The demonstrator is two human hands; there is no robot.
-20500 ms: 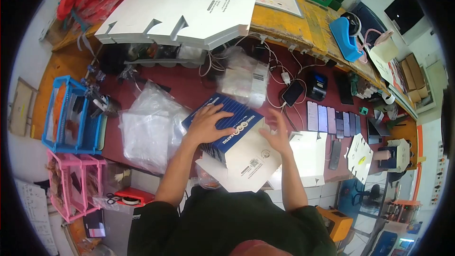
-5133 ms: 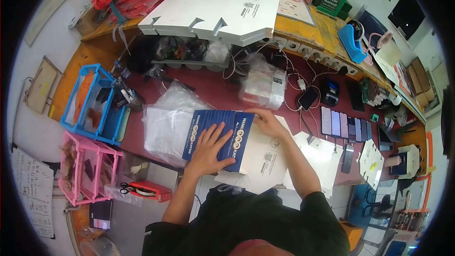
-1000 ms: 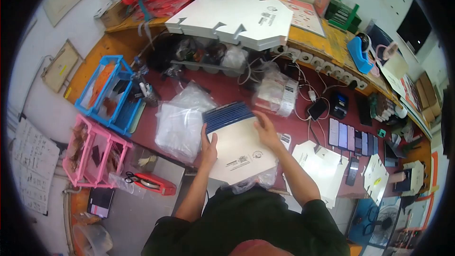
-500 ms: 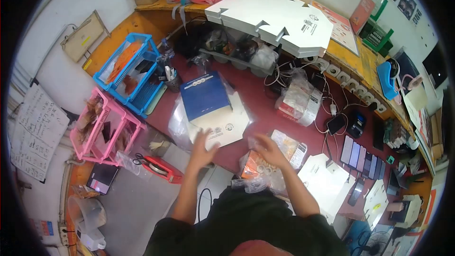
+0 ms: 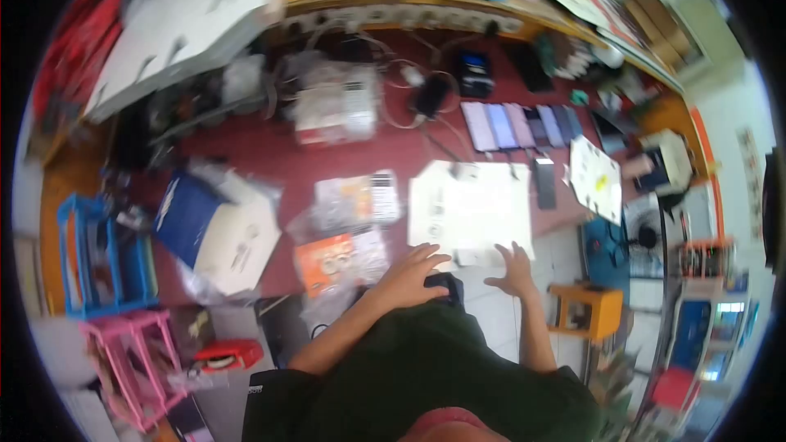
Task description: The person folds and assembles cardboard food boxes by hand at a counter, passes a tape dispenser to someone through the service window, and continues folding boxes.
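A flat white cardboard sheet (image 5: 471, 205) with cut notches and small print lies at the front edge of the maroon table. My left hand (image 5: 413, 280) is at its lower left corner, fingers stretched out and nothing held. Near its lower right corner is my right hand (image 5: 514, 270), fingers spread, also empty. Whether either hand touches the sheet I cannot tell. Left of the sheet sit an orange-and-white packet (image 5: 327, 263) in clear plastic and another plastic-wrapped packet (image 5: 356, 199). A dark object (image 5: 444, 288) shows beside my left hand, its kind unclear.
Farther left lies a blue-and-white folded cardboard piece (image 5: 233, 233) on plastic. Several phones (image 5: 516, 125) stand in a row behind the sheet, with a dark phone (image 5: 544, 182) to its right. Cables (image 5: 401, 119) run across the back. An orange stool (image 5: 585, 311) stands on the floor.
The view has swung to the right. Both hands have gone from around the blue-and-white cardboard and orange packet to the near edge of the white cardboard sheet.
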